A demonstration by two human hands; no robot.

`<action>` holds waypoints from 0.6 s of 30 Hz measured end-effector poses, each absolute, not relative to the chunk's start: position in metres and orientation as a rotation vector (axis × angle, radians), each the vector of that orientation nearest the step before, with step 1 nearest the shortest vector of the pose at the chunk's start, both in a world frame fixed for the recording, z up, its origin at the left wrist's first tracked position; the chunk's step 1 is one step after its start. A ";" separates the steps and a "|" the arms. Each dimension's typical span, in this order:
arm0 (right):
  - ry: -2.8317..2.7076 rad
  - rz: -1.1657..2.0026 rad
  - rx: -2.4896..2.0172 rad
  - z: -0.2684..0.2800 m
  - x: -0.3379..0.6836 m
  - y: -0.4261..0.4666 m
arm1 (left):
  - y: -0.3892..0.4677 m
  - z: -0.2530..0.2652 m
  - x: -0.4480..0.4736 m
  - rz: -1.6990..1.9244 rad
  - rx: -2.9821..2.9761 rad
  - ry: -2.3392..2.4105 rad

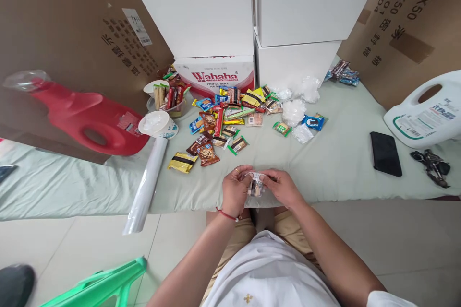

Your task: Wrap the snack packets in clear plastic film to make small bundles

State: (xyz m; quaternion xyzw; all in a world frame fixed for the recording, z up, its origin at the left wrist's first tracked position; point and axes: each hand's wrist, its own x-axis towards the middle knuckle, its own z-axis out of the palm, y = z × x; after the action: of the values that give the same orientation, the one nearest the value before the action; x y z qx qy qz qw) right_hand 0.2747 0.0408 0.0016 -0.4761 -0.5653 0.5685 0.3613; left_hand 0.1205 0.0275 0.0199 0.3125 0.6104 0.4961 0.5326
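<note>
Between both hands, at the table's front edge, is a small clear plastic bag (256, 187) with dark and pale pieces inside. My left hand (236, 186) pinches its upper left side between thumb and fingers. On the upper right side, my right hand (281, 186) pinches it too. What exactly the bag contains is too small to make out. Beyond the hands lies a loose pile of wrapped snacks, among them a yellow packet (182, 162), a brown cookie packet (208, 153) and a green-edged packet (237, 145). Crumpled clear plastic (293, 112) and a blue packet (314, 122) lie to the right.
A plastic roll (146, 187) overhangs the front edge at left, near a paper cup (158, 124) and a red jug (93, 120). White boxes (298, 5) stand behind. A phone (385, 153), keys (432, 167) and a white jug (428, 110) are at right. A green stool (101, 283) stands below left.
</note>
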 end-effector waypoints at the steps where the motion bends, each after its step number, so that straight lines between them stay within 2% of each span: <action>1: -1.472 1.450 -1.243 0.004 0.279 0.041 | 0.027 0.020 0.124 1.153 0.761 1.434; 6: -1.377 1.363 -1.427 0.013 0.342 0.043 | 0.025 0.021 0.128 1.051 0.901 1.390; 11: -1.021 1.163 -1.694 0.018 0.461 0.064 | 0.013 0.006 0.071 1.049 1.069 1.788; 18: -0.980 0.835 -2.068 0.033 0.537 0.195 | -0.015 -0.019 0.009 0.871 1.186 2.209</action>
State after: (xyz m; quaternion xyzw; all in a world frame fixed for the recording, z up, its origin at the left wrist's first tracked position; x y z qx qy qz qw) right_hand 0.5367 0.1950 0.0328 -0.7967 -0.3774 0.3218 0.3454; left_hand 0.0089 -0.0152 -0.0189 0.4338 0.8075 0.3186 0.2412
